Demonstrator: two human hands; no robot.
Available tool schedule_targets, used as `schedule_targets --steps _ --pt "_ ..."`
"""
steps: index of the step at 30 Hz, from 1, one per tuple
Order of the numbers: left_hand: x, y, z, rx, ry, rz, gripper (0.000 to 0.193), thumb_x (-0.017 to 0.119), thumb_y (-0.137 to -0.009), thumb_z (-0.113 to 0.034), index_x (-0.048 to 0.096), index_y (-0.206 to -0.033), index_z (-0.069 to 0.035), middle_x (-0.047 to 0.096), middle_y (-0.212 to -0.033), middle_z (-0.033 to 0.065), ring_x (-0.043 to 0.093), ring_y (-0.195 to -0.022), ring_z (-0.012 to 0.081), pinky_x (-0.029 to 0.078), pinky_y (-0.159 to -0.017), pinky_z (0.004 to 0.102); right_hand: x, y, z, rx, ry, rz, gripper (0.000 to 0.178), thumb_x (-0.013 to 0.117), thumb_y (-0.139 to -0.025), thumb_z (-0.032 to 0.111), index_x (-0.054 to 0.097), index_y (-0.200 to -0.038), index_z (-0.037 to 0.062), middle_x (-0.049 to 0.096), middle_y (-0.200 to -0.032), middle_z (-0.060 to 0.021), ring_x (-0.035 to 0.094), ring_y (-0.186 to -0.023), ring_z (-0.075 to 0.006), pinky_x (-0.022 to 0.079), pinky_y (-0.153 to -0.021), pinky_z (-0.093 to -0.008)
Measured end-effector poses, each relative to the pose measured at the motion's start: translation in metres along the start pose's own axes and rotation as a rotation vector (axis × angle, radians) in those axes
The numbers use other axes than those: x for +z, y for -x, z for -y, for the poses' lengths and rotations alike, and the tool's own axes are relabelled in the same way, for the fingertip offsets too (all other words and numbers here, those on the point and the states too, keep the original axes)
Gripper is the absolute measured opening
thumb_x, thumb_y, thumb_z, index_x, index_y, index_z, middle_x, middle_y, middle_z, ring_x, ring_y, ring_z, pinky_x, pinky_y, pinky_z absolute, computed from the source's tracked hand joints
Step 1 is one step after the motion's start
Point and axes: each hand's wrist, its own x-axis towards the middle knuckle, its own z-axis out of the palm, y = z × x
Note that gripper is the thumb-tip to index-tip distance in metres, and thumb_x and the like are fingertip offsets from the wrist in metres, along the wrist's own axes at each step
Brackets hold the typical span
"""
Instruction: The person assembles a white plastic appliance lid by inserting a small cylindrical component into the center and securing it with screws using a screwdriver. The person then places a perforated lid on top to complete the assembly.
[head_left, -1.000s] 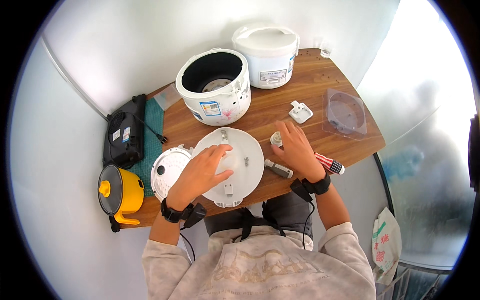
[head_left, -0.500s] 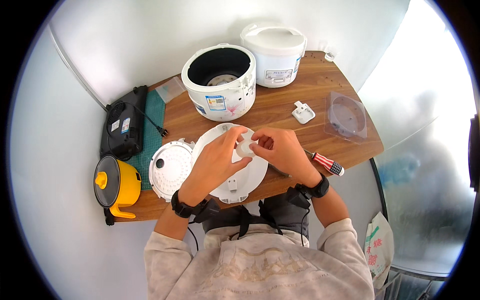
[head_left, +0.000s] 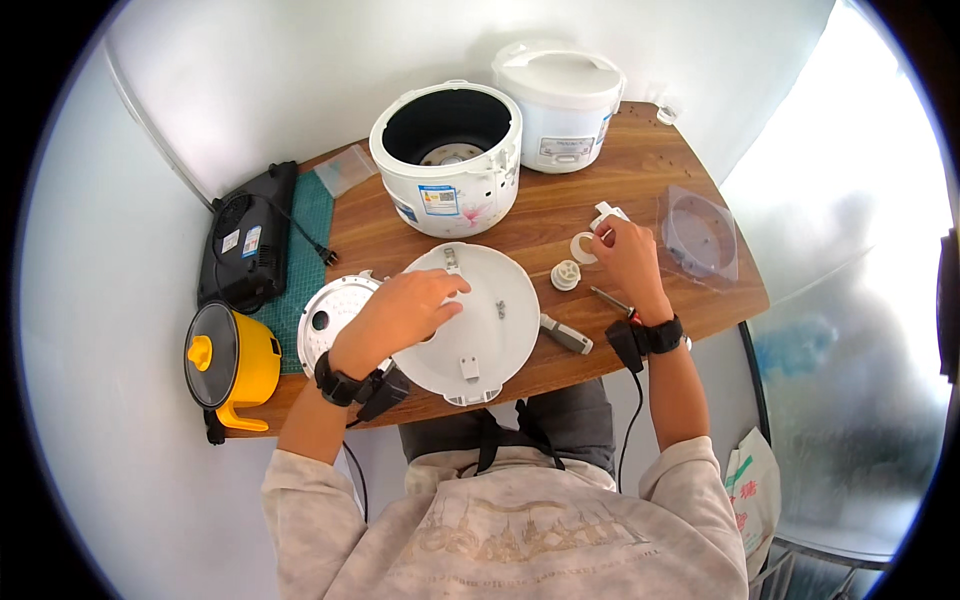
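Over the round white lid [head_left: 488, 345], my left hand [head_left: 398, 312] hovers with fingers loosely bent and thumb apart, holding nothing visible. My right hand [head_left: 630, 262] reaches to the right with curled fingers pointing down at a small white plastic piece [head_left: 607, 211], partly covering it. Right by those fingertips lies a pale ring [head_left: 581, 249]; whether they grip the ring or the piece is hidden. A cream ribbed round cap [head_left: 565, 275] stands on the table just nearer. Small metal screws [head_left: 501, 309] lie inside the lid.
A perforated white disc [head_left: 325, 310] lies left of the lid. A grey-handled tool [head_left: 567, 334] and a screwdriver [head_left: 612, 300] lie to its right. Behind stand an open rice cooker [head_left: 450, 195] and a closed one [head_left: 560, 110]. At left are a yellow pot [head_left: 255, 360] and a black appliance [head_left: 245, 250].
My hands have parted; the left drew back left over the lid, the right moved right and farther away. The pale round part they held is gone from them; a cap and ring now lie on the table.
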Motion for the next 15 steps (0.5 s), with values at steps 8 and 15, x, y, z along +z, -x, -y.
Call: schedule_targets --steps 8,15 --pt "0.003 -0.028 -0.003 0.013 -0.021 0.145 0.025 0.063 -0.093 -0.021 0.069 -0.114 -0.007 0.071 -0.105 0.0112 0.066 -0.099 0.0302 0.052 -0.088 0.0419 -0.009 0.015 -0.019 0.067 0.046 -0.036 0.018 0.069 -0.086 0.022 0.07 -0.09 0.0041 0.072 -0.081 -0.0151 0.069 -0.076 -0.0354 0.054 -0.071 -0.0443" --pt "0.019 -0.058 -0.01 0.16 -0.147 0.133 0.025 0.069 -0.089 -0.018 0.07 -0.112 -0.008 0.07 -0.106 0.0096 0.066 -0.102 0.0292 0.052 -0.089 0.0415 -0.049 0.079 -0.036 0.044 0.133 -0.041 0.019 0.069 -0.087 0.022 0.068 -0.096 0.0043 0.069 -0.091 -0.0136 0.067 -0.082 -0.0349 0.052 -0.073 -0.0439"
